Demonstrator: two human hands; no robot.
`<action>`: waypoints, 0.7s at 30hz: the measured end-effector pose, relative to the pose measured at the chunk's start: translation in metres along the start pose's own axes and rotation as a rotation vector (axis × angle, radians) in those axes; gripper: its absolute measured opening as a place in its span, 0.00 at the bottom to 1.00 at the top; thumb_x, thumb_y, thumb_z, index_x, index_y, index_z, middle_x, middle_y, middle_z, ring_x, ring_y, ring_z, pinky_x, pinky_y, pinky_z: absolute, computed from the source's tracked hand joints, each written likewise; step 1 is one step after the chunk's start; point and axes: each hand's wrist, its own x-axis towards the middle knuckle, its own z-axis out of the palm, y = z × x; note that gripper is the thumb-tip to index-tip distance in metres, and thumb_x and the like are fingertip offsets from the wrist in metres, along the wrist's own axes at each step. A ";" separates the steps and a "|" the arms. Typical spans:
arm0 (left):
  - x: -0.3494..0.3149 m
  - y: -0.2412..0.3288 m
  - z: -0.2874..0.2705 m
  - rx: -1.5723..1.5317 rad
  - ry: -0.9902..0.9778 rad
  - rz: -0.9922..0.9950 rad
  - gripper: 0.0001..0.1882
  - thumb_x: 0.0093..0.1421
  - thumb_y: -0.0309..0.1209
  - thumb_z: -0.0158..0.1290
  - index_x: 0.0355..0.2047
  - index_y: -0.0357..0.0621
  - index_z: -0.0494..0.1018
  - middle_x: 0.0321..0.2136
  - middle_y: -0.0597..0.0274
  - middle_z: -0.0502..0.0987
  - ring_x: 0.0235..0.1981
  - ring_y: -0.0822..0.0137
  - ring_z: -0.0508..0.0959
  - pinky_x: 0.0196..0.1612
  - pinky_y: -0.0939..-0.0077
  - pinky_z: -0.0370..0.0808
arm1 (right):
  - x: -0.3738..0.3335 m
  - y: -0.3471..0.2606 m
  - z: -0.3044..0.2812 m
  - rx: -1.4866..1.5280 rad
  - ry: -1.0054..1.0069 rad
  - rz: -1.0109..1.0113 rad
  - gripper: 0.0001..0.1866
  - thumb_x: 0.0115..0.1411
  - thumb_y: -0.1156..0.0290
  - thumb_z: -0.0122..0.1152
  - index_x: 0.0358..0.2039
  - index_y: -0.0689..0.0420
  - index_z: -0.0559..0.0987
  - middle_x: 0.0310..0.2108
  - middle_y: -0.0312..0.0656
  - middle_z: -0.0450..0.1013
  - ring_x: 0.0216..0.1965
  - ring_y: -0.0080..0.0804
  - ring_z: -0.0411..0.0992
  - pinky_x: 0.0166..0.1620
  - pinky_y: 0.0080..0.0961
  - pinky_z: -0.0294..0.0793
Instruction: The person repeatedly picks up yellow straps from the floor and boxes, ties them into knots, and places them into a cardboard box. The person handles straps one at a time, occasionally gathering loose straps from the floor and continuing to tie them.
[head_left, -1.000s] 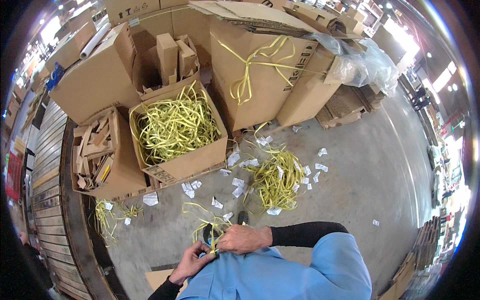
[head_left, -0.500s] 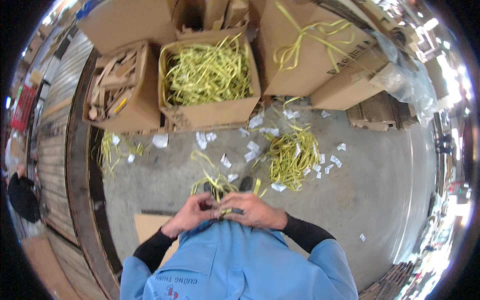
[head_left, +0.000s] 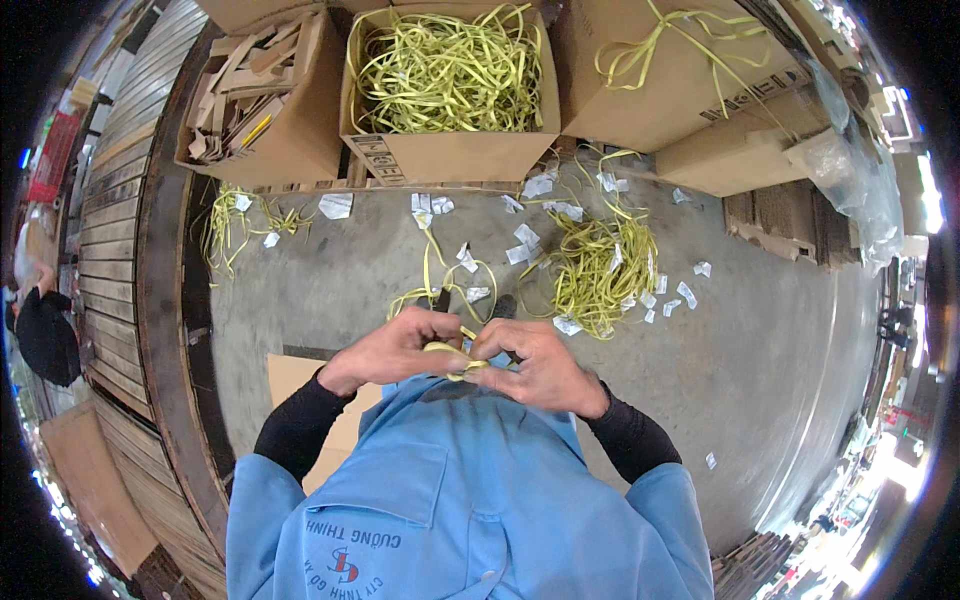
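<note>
Co-worker [head_left: 48, 340]: black clothing, far left of strap box [head_left: 465, 158]; partly lost at fisheye rim.
Slatted track [head_left: 110, 225]: left of strap box, near end cut by rim.
Scrap box [head_left: 290, 140]: just left of strap box, cardboard offcuts inside.
Blue shirt [head_left: 400, 490]: below strap box; dark lettering and red emblem, upside down in view.
Left hand [head_left: 400, 350]: below strap box; grip pinching yellow strap [head_left: 446, 348], fingertips partly hidden.
Strap box print: dark block print, front wall's left end; top rim cut off by frame.
Yellow strap: below strap box, looped between both hands; exact knot or fold unclear.
Right hand [head_left: 540, 365]: below and right of strap box; thumb and fingers pinching same strap.
Strap pile [head_left: 605, 270]: on floor, right of and below strap box; white tags [head_left: 525, 236] around, print too small.
Tall carton [head_left: 640, 85]: right of strap box, dark print along edge.
Versus half a second ago: strap box higher in view, strap loop plainer.
</note>
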 end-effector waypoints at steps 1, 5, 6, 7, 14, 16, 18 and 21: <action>-0.001 0.000 0.000 0.099 0.032 0.036 0.05 0.64 0.26 0.55 0.37 0.37 0.75 0.30 0.65 0.76 0.32 0.74 0.73 0.37 0.77 0.70 | 0.000 -0.002 0.000 -0.003 0.034 0.018 0.11 0.53 0.74 0.72 0.31 0.62 0.77 0.32 0.44 0.78 0.31 0.35 0.78 0.37 0.28 0.77; 0.014 -0.003 0.016 -0.235 0.420 0.394 0.09 0.68 0.28 0.51 0.31 0.38 0.76 0.28 0.62 0.77 0.32 0.71 0.75 0.38 0.76 0.72 | -0.001 0.000 -0.008 0.046 0.134 0.085 0.10 0.54 0.74 0.71 0.31 0.63 0.76 0.31 0.43 0.77 0.31 0.27 0.76 0.35 0.25 0.76; 0.020 -0.001 0.022 -0.467 0.530 0.478 0.09 0.68 0.28 0.50 0.31 0.39 0.76 0.28 0.61 0.78 0.32 0.70 0.76 0.39 0.75 0.73 | -0.003 0.002 -0.010 0.029 0.169 0.076 0.10 0.55 0.74 0.71 0.31 0.63 0.76 0.30 0.42 0.77 0.31 0.25 0.75 0.35 0.24 0.76; 0.030 0.003 0.030 -0.615 0.490 0.667 0.09 0.69 0.29 0.48 0.34 0.40 0.77 0.30 0.60 0.78 0.35 0.66 0.78 0.43 0.71 0.75 | -0.002 0.006 -0.012 0.109 0.165 0.098 0.09 0.57 0.74 0.69 0.31 0.63 0.76 0.30 0.40 0.76 0.31 0.22 0.73 0.35 0.23 0.75; 0.028 0.069 -0.015 -0.605 0.608 1.395 0.13 0.65 0.22 0.50 0.49 0.43 0.74 0.45 0.58 0.79 0.47 0.65 0.77 0.50 0.65 0.75 | -0.018 0.042 -0.005 0.889 0.445 0.522 0.04 0.63 0.74 0.57 0.35 0.62 0.77 0.35 0.46 0.77 0.37 0.36 0.78 0.40 0.34 0.78; 0.023 0.065 -0.022 -0.033 0.847 1.129 0.13 0.64 0.21 0.50 0.48 0.45 0.73 0.50 0.57 0.77 0.48 0.63 0.77 0.52 0.62 0.74 | -0.019 0.045 -0.003 1.043 0.473 0.457 0.08 0.66 0.70 0.54 0.40 0.60 0.77 0.36 0.45 0.78 0.37 0.37 0.78 0.41 0.37 0.79; 0.028 0.051 -0.022 0.142 0.811 0.937 0.16 0.62 0.22 0.52 0.50 0.46 0.72 0.54 0.53 0.74 0.49 0.61 0.76 0.54 0.62 0.73 | -0.015 0.043 -0.005 1.187 0.464 0.364 0.09 0.67 0.67 0.53 0.39 0.58 0.77 0.35 0.43 0.78 0.37 0.36 0.78 0.41 0.36 0.79; 0.060 0.023 -0.011 0.408 0.609 0.700 0.25 0.58 0.31 0.60 0.56 0.44 0.69 0.56 0.50 0.72 0.52 0.57 0.75 0.56 0.63 0.71 | 0.000 0.032 -0.016 1.440 0.464 0.284 0.10 0.69 0.62 0.52 0.38 0.55 0.75 0.32 0.37 0.77 0.29 0.28 0.74 0.36 0.31 0.75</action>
